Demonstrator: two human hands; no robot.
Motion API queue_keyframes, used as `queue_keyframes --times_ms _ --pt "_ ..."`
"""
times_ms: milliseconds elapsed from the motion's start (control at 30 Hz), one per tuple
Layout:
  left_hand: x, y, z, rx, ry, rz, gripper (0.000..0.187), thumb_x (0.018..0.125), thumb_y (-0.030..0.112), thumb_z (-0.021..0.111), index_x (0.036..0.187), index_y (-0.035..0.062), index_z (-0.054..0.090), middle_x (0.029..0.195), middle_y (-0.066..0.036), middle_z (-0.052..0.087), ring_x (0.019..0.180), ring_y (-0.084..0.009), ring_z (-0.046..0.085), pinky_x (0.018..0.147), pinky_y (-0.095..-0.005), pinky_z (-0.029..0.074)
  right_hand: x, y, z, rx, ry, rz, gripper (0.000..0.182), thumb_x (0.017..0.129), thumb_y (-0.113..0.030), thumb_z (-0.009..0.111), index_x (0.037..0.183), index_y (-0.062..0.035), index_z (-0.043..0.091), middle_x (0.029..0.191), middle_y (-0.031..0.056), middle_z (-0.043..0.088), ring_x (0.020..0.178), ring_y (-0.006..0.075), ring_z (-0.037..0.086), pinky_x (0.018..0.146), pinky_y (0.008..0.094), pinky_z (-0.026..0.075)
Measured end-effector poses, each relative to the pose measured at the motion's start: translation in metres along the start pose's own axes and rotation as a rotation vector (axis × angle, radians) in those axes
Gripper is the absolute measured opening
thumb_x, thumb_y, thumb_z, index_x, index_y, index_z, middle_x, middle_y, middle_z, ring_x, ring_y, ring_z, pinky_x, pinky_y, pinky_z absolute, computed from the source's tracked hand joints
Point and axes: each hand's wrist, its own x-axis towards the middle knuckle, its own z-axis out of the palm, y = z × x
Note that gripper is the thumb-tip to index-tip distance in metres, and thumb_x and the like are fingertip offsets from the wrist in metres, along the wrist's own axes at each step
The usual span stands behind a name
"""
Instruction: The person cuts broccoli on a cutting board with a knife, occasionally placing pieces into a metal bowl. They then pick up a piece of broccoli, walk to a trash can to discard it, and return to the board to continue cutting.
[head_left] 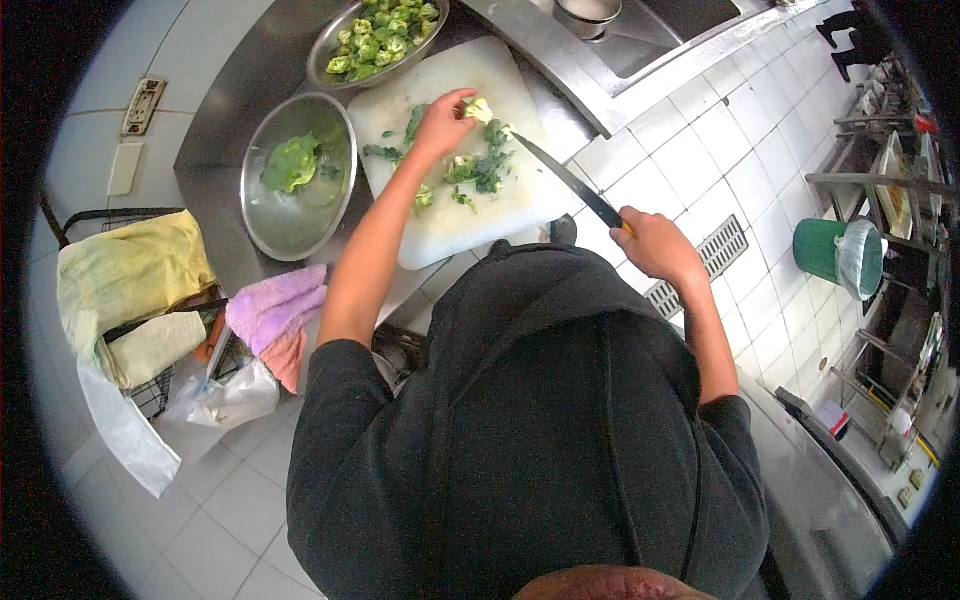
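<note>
Yellow cloth: draped [150, 250] over a wire rack [150, 400] at my far left.
Purple towel: hanging [270, 305] just beside it, above a clear plastic bag [235, 395].
Nearer steel bowl: leafy greens [290, 163] lie inside the nearer steel bowl [275, 230], beside my board.
Farther steel bowl: cut green florets [392, 45] fill the farther steel bowl [321, 55].
Trimmings: dark leaf scraps [488, 175] lie scattered on the board, between my hands.
Green bin: lined with plastic [815, 250], well off to my right.
Counter: steel [215, 125], carrying both bowls and my white cutting board [440, 225].
Floor: white tiles [765, 150] with a drain grate [722, 245].
Left hand: over the board [445, 130], thumb and fingers pinching a pale floret [479, 109].
Right hand: off the board's right edge [660, 247], wrapped around the handle of my knife [568, 175], its tip pointing toward that floret.
</note>
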Motion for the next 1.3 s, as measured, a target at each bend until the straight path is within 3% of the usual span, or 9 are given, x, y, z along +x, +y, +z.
queue_keyframes --times_ms 300,333,500,633,1000,1067,1100,1167,1300 --pt "-0.018 -0.005 -0.073 -1.224 0.175 -0.265 0.042 0.095 0.002 0.056 0.135 -0.0069 0.048 0.121 -0.017 0.062 0.108 -0.0280 0.063 0.095 -0.0406 0.055 0.010 0.005 0.008 0.084 0.001 -0.019 0.029 0.098 -0.028 0.056 0.096 0.0004 0.059 0.072 0.0212 0.064 0.064 0.0347 0.064 0.065 0.0455 0.050" --pt "-0.018 -0.009 -0.078 -1.300 0.151 -0.227 0.042 0.095 0.003 0.054 0.135 -0.0068 0.047 0.123 -0.018 0.061 0.110 -0.0292 0.062 0.097 -0.0415 0.054 0.008 -0.001 0.002 0.125 -0.032 0.017 0.029 0.094 -0.029 0.058 0.096 0.0008 0.060 0.084 0.0280 0.067 0.084 0.0469 0.064 0.077 0.0531 0.049" --pt "-0.026 -0.006 -0.099 -1.476 0.122 -0.219 0.041 0.097 0.005 0.046 0.137 -0.0061 0.045 0.128 -0.021 0.058 0.114 -0.0331 0.059 0.101 -0.0434 0.049 0.008 0.001 0.006 0.105 0.036 -0.036 0.030 0.093 -0.029 0.059 0.097 0.0015 0.060 0.083 0.0280 0.067 0.083 0.0472 0.064 0.076 0.0537 0.049" --pt "-0.031 -0.008 -0.105 -1.443 0.111 -0.156 0.039 0.097 0.007 0.047 0.135 -0.0045 0.047 0.126 -0.019 0.059 0.112 -0.0315 0.060 0.098 -0.0445 0.051 0.008 0.005 0.012 0.095 0.036 -0.037 0.029 0.098 -0.028 0.057 0.095 0.0009 0.059 0.066 0.0170 0.062 0.056 0.0272 0.062 0.057 0.0421 0.049" --pt "0.014 0.001 -0.155 -1.196 0.411 0.001 0.024 0.099 0.007 0.053 0.122 -0.0006 0.054 0.124 -0.012 0.058 0.114 -0.0257 0.058 0.103 -0.0448 0.052 0.011 0.013 0.024 0.112 0.066 -0.082 0.028 0.098 -0.027 0.057 0.095 0.0015 0.057 0.063 0.0138 0.060 0.049 0.0215 0.059 0.047 0.0366 0.048" --pt "0.032 -0.007 -0.181 -1.210 0.475 0.076 0.071 0.096 0.004 0.059 0.152 -0.0040 0.016 0.142 -0.022 0.044 0.122 -0.0321 0.055 0.103 -0.0464 0.053 0.010 0.014 0.027 0.133 0.074 -0.081 0.028 0.098 -0.026 0.058 0.095 0.0017 0.057 0.063 0.0133 0.060 0.048 0.0212 0.059 0.047 0.0360 0.048" --pt "0.020 0.021 -0.180 -1.047 0.611 0.042 0.053 0.095 0.005 0.060 0.142 -0.0068 0.038 0.125 -0.016 0.057 0.121 -0.0302 0.056 0.103 -0.0441 0.052 0.007 0.010 0.025 0.136 0.075 -0.064 0.027 0.097 -0.025 0.058 0.095 0.0016 0.057 0.063 0.0129 0.060 0.048 0.0210 0.059 0.047 0.0360 0.048" --pt "0.011 0.038 -0.176 -0.503 0.515 0.016 0.058 0.090 0.010 0.070 0.140 -0.0041 0.045 0.126 -0.018 0.058 0.112 -0.0276 0.062 0.092 -0.0386 0.055 0.004 0.002 0.020 0.185 0.035 0.039 0.032 0.094 -0.030 0.059 0.096 0.0023 0.060 0.083 0.0292 0.066 0.084 0.0468 0.064 0.076 0.0514 0.049" --pt "-0.027 0.044 -0.100 0.120 -0.172 -0.025 0.056 0.071 0.016 0.083 0.124 0.0079 0.065 0.121 -0.011 0.061 0.105 -0.0244 0.064 0.086 -0.0348 0.054 0.003 0.002 0.022 0.185 0.042 0.071 0.033 0.094 -0.031 0.059 0.098 0.0020 0.060 0.084 0.0277 0.067 0.083 0.0454 0.065 0.076 0.0501 0.050"
